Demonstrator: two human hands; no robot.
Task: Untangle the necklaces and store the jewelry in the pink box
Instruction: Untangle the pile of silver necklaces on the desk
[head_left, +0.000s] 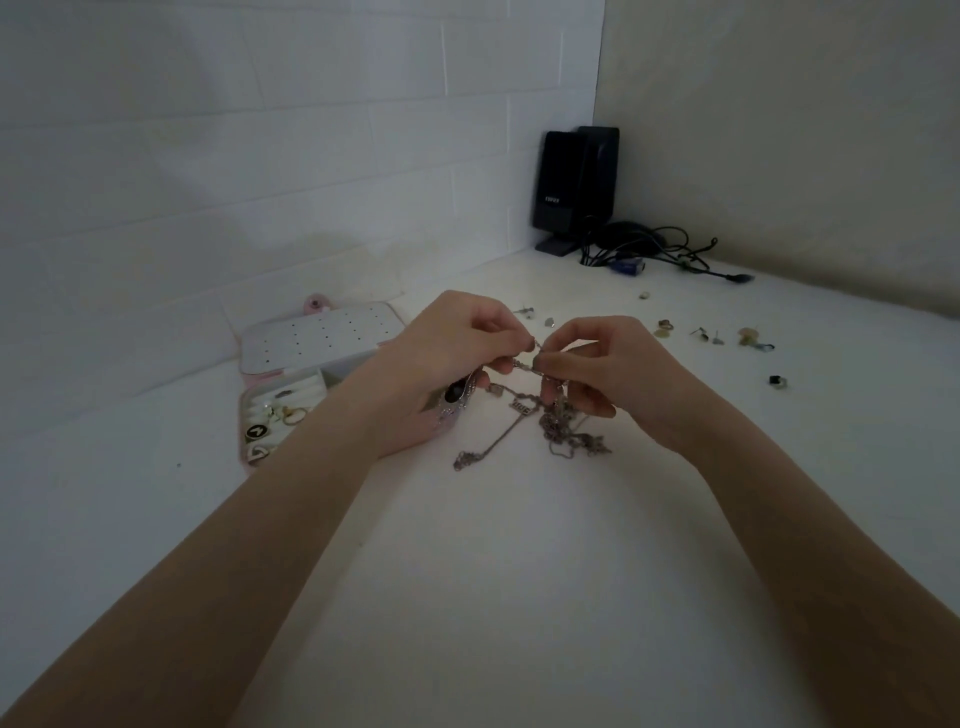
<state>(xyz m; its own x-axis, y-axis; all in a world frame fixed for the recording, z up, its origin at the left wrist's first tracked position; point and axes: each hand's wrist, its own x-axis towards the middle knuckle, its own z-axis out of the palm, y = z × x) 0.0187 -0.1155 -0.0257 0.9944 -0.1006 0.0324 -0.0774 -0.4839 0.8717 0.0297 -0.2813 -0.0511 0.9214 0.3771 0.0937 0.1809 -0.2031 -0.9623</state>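
A tangle of silver necklaces lies on the white table, with part of the chain lifted between my hands. My left hand pinches the chain near its clasp, and an oval pendant with a dark stone hangs below its fingers. My right hand pinches the same chain a little to the right, above the tangle. The pink box stands open at the left, its white perforated lid tipped back. Rings and earrings lie in its compartments. My left wrist hides the box's right side.
Small loose jewelry pieces are scattered across the table at the right, with a dark ring nearer me. A black speaker and a bundle of black cables sit in the far corner. White walls bound the table at the back.
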